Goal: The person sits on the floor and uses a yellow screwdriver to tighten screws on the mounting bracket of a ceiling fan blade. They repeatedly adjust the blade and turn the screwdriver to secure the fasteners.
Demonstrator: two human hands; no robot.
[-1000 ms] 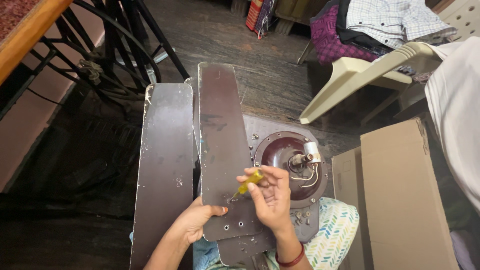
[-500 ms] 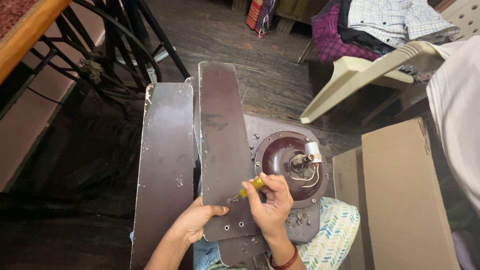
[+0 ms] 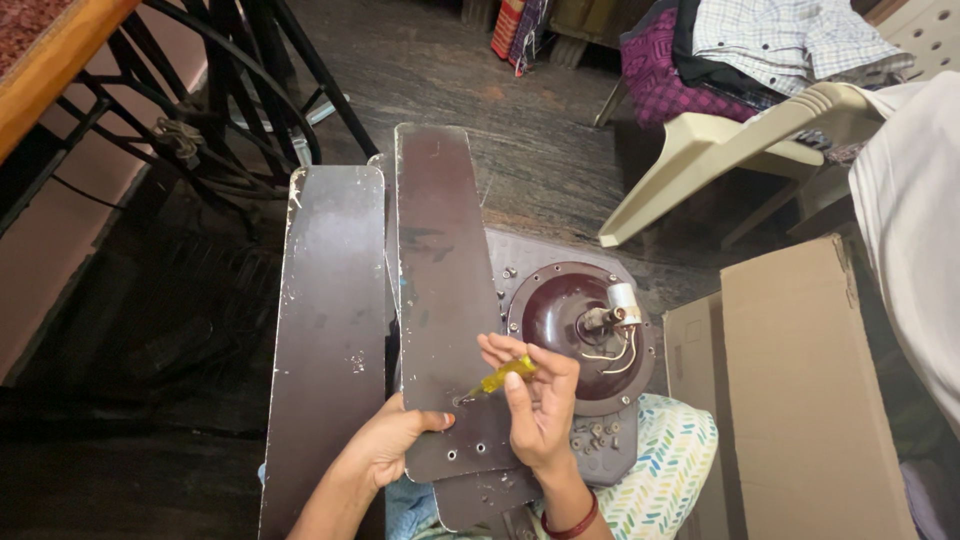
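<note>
Dark floor (image 3: 560, 150), yellow screwdriver (image 3: 505, 378) tilted lower

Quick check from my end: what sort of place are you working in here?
Probably a room in a home rather than a workshop: a plastic chair heaped with clothes, a treadle-style iron table frame and a cardboard box stand on the floor around the ceiling fan being worked on.

floor: dark streaked stone floor (image 3: 520, 120) | far left: my black iron table frame (image 3: 215, 90) | far right: cream plastic chair (image 3: 730, 150) | near right: brown cardboard box (image 3: 800, 400)
</note>
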